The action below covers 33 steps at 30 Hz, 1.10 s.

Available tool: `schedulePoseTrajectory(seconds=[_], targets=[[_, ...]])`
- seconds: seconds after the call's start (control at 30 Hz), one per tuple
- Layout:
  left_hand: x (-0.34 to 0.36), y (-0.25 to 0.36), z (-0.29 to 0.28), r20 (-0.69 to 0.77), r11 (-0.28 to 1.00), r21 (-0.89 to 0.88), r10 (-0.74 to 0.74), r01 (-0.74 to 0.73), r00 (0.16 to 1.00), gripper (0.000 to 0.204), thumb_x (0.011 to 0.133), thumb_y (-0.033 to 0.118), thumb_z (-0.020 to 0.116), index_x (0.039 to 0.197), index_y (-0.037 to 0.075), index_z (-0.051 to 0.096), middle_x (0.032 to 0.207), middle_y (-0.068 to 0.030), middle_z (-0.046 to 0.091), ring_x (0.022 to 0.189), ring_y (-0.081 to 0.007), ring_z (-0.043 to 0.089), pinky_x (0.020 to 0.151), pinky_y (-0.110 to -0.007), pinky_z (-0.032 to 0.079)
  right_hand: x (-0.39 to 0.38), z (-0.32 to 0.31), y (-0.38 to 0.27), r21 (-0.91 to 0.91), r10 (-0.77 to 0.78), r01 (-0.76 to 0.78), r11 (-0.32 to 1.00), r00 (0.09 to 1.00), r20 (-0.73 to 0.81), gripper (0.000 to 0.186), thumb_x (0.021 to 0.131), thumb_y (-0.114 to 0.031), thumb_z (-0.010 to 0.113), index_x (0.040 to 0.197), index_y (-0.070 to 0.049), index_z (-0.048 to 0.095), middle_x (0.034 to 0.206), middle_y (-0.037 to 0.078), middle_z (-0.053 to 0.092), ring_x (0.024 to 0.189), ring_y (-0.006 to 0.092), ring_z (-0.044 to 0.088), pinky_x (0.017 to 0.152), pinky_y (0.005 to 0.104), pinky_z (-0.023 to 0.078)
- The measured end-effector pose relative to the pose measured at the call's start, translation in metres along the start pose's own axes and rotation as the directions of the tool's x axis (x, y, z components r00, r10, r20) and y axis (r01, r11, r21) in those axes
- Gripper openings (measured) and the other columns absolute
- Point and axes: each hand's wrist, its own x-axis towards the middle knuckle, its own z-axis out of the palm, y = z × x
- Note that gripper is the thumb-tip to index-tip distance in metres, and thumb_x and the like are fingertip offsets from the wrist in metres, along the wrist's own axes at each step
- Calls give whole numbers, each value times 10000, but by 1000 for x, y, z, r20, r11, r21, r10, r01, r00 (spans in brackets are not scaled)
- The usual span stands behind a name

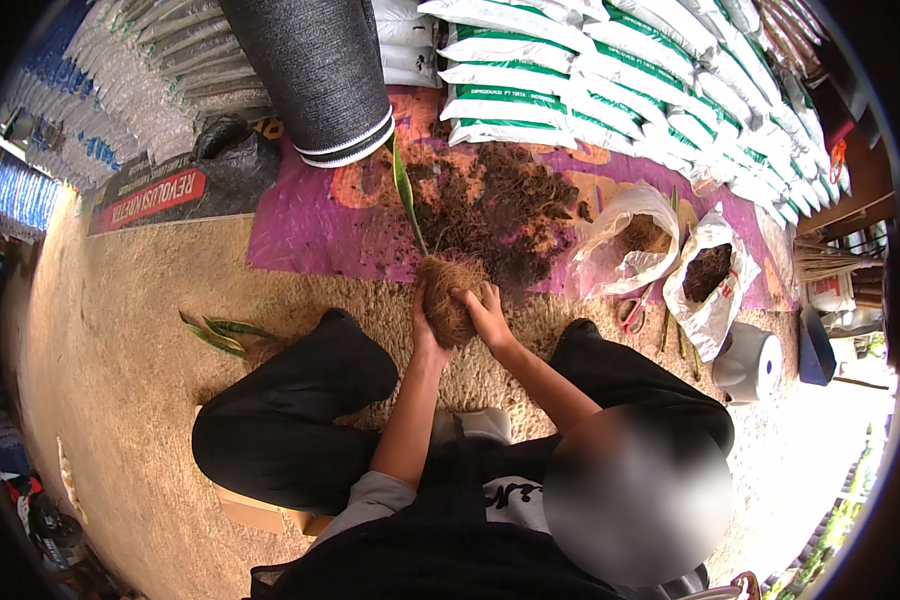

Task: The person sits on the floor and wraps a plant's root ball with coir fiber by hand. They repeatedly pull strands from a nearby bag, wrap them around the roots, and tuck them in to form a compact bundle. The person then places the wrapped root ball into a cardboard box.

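Note:
Between my two hands is a brown, fibrous root ball (450, 300), with a long green snake plant leaf (403, 190) rising from its far left side. My left hand (426, 325) closes round its left side, and my right hand (487, 315) grips it from the right with the thumb on top. The fingers under the ball are hidden. Just beyond lies loose dark soil with roots (505, 205), spread over a purple plastic sheet (300, 225).
Right of the soil stand an open clear bag (625, 245), a white sack of dark soil (712, 275), red-handled scissors (631, 314) and a grey-white pot (748, 362). Stacked white-green sacks (510, 75) and a black roll (315, 80) line the back. Cut leaves (220, 335) lie left.

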Motion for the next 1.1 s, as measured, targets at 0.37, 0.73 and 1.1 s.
schedulePoseTrajectory(seconds=[0.37, 0.73, 1.1], targets=[[3, 8, -3, 142, 989, -135, -39, 59, 989, 477, 909, 414, 352, 1241, 87, 458, 1173, -106, 539, 1024, -251, 568, 871, -397, 485, -36, -19, -49, -440, -619, 617, 652, 769, 162, 713, 849, -389, 501, 1375, -3, 213, 1422, 211, 180, 1330, 360, 161, 1066, 462, 156], [-2, 8, 3, -111, 994, 103, -24, 36, 994, 596, 848, 480, 490, 1272, 68, 422, 1166, -126, 522, 1007, -246, 569, 818, -392, 508, 4, -1, -38, -33, -110, 122, 992, 963, 247, 895, 658, -485, 725, 1264, 75, 378, 1122, 221, 545, 1000, 273, 572, 850, 357, 462], [5, 10, -15, -177, 956, 292, 38, 16, 984, 669, 872, 539, 421, 1350, 79, 336, 1274, -109, 448, 1141, -238, 476, 933, -385, 419, 3, -1, -34, 169, -68, 11, 986, 940, 334, 792, 618, -307, 803, 1215, 60, 433, 1070, 165, 576, 957, 233, 580, 843, 353, 469]])
